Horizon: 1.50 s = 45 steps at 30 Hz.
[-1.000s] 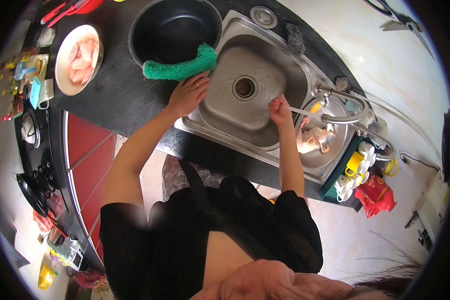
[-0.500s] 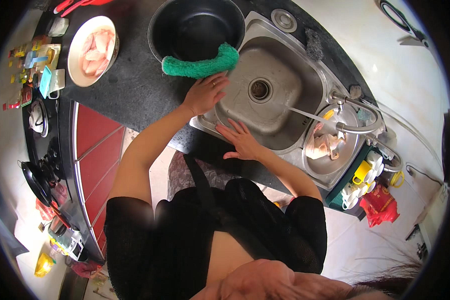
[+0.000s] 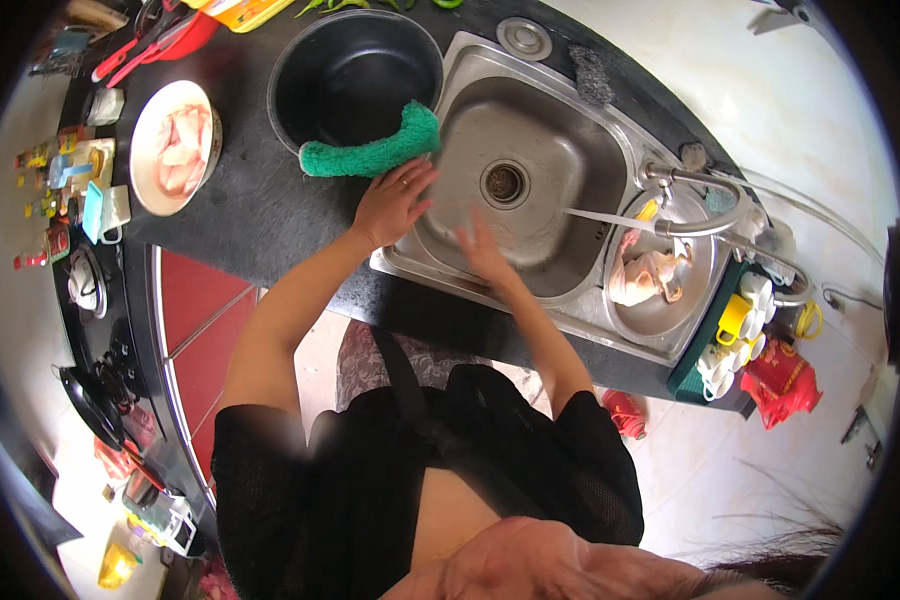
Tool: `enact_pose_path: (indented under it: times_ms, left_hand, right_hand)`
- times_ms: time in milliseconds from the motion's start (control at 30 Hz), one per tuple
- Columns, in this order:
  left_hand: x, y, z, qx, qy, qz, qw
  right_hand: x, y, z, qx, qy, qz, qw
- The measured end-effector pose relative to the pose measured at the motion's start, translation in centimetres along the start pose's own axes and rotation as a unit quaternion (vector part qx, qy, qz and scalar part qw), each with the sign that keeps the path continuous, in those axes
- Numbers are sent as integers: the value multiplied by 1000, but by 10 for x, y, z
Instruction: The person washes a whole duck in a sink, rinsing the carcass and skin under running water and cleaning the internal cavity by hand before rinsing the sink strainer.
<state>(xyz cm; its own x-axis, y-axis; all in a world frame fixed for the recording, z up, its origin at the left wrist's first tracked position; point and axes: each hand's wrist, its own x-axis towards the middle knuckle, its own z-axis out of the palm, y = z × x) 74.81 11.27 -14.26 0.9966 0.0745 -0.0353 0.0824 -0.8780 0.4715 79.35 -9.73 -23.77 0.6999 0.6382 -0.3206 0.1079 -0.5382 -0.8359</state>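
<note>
My left hand [image 3: 396,207] lies at the sink's near left corner, fingers stretched and holding nothing. Its fingertips are just below a fuzzy green cloth [image 3: 370,158] along the near rim of a deep black pot [image 3: 355,80]; whether they touch it I cannot tell. My right hand [image 3: 486,252] is over the near part of the steel sink [image 3: 560,110]. Motion blurs it, but its fingers look apart and nothing shows in them. Water runs from the faucet [image 3: 695,228] into the sink, left of a metal basin [image 3: 660,320] holding a raw plucked bird [image 3: 642,278].
A white bowl [image 3: 138,160] of pale raw meat pieces stands on the dark counter, left of the pot. A drain cover [image 3: 523,38] and a steel scourer [image 3: 592,77] lie behind the sink. Right of the basin is a green rack [image 3: 692,368] with cups.
My right hand has moved left, closer to my left hand, and is now blurred. My left hand stays beside the green cloth. The whole view has shifted a little, bringing green peppers in at the top.
</note>
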Motion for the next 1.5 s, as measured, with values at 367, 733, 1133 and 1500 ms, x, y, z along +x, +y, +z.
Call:
enact_pose_path:
  times_ms: [367,733,1133,1500]
  left_hand:
    - [5,9,12,-17,57,49,997]
    - [32,84,38,52,50,-22,997]
    - [92,288,130,-277,-92,19,956]
    - [168,351,220,-135,-223,13,965]
  right_hand:
    - [27,-8,-4,149,126,112,974]
    - [42,41,-169,550,109,217,799]
    - [-151,105,-337,1,386,73,920]
    - [-150,155,-306,688,237,299,618]
